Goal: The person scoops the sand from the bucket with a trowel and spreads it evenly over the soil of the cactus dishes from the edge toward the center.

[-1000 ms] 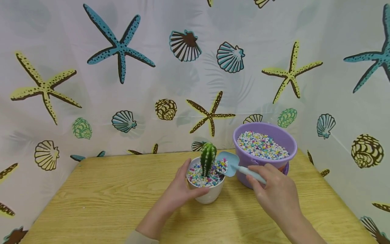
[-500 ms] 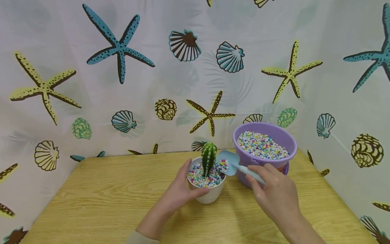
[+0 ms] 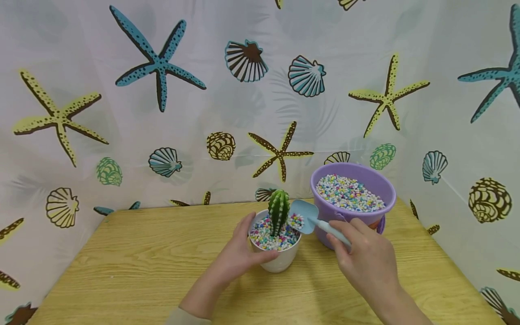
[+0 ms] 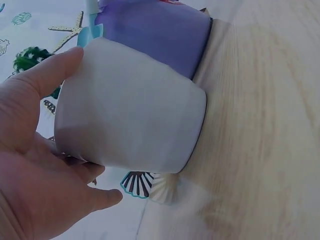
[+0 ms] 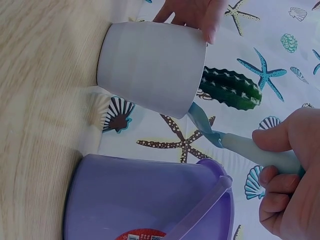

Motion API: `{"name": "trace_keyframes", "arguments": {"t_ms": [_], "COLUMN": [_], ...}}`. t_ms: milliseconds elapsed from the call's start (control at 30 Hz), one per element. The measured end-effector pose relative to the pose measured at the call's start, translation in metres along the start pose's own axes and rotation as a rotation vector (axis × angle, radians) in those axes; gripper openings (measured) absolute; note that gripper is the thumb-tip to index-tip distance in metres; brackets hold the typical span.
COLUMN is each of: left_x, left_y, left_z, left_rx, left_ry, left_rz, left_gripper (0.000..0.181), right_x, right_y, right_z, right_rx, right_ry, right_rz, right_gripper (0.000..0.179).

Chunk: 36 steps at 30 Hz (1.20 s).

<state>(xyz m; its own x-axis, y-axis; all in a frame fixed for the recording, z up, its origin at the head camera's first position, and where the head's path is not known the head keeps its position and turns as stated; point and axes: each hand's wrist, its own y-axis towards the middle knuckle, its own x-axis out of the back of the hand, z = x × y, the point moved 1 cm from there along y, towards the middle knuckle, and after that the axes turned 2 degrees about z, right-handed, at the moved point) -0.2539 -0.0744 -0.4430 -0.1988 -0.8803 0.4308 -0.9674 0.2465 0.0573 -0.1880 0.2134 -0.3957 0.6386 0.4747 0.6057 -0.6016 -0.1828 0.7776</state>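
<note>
A green cactus (image 3: 279, 212) stands in a white flower pot (image 3: 277, 261) filled on top with small multicoloured pellets. My left hand (image 3: 243, 253) grips the pot from its left side, thumb across the near rim and fingers round the far side. In my right hand (image 3: 367, 257) is the handle of a light blue toy shovel (image 3: 307, 215), held between thumb and curled fingers. The shovel's blade tips over the pot's right rim, close beside the cactus, with a small heap of pellets at its front. The right wrist view shows the blade's edge (image 5: 198, 116) right at the rim.
Just right of the pot, a purple bucket (image 3: 325, 234) holds many of the same pellets (image 3: 349, 194). Its handle (image 5: 202, 207) hangs down the side. Both stand on a wooden table (image 3: 154, 253) against a cloth (image 3: 187, 122) printed with starfish and shells.
The heap on the shovel looks a little smaller, and the shovel has shifted very slightly. My left hand still steadies the pot in the same place.
</note>
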Motion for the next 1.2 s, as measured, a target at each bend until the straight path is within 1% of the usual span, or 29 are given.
{"name": "trace_keyframes", "arguments": {"t_ms": [67,133,233,333,400,500,667,767,867,1067,1133,1200], "left_x": [0.001,-0.001,-0.005,-0.01,-0.012,-0.013,-0.007,-0.005,-0.006,-0.013,-0.014,-0.013], "left_y": [0.0,0.001,0.002,0.001,0.0,-0.001,-0.001,-0.001,0.0,-0.001,-0.001,-0.001], "left_z": [0.0,0.0,0.0,0.0,-0.001,-0.002,-0.001,0.0,0.001,-0.001,-0.002,-0.002], "left_rx": [0.003,0.005,-0.007,-0.018,-0.022,-0.008,-0.001,-0.001,0.001,-0.006,-0.008,-0.011], "left_ry": [-0.023,-0.019,0.04,0.079,0.092,0.092,0.078,0.048,0.043,0.077,0.084,0.079], "left_rz": [0.009,0.002,-0.04,-0.083,-0.099,-0.092,-0.027,0.001,-0.008,-0.067,-0.069,-0.054], "left_gripper": [0.13,0.131,0.13,0.13,0.129,0.13,0.127,0.127,0.13,0.133,0.133,0.132], "right_x": [0.0,0.0,0.001,0.001,0.001,0.001,0.001,0.001,0.001,-0.001,-0.002,-0.002], "right_y": [0.0,-0.001,-0.001,0.0,0.0,0.001,0.001,0.001,0.0,0.0,0.0,0.0], "right_z": [0.0,0.0,0.001,0.001,0.001,0.002,0.003,0.004,0.004,0.004,0.003,0.003], "right_rx": [0.007,0.012,0.019,0.021,0.026,0.041,0.071,0.078,0.089,0.112,0.12,0.128], "right_ry": [-0.002,-0.003,-0.004,-0.011,-0.016,-0.027,-0.037,-0.042,-0.046,-0.054,-0.058,-0.06], "right_rz": [-0.005,-0.01,-0.013,-0.012,-0.014,-0.019,-0.028,-0.029,-0.033,-0.043,-0.047,-0.05], "right_gripper": [0.03,0.03,0.03,0.03,0.03,0.029,0.03,0.032,0.033,0.035,0.035,0.036]}}
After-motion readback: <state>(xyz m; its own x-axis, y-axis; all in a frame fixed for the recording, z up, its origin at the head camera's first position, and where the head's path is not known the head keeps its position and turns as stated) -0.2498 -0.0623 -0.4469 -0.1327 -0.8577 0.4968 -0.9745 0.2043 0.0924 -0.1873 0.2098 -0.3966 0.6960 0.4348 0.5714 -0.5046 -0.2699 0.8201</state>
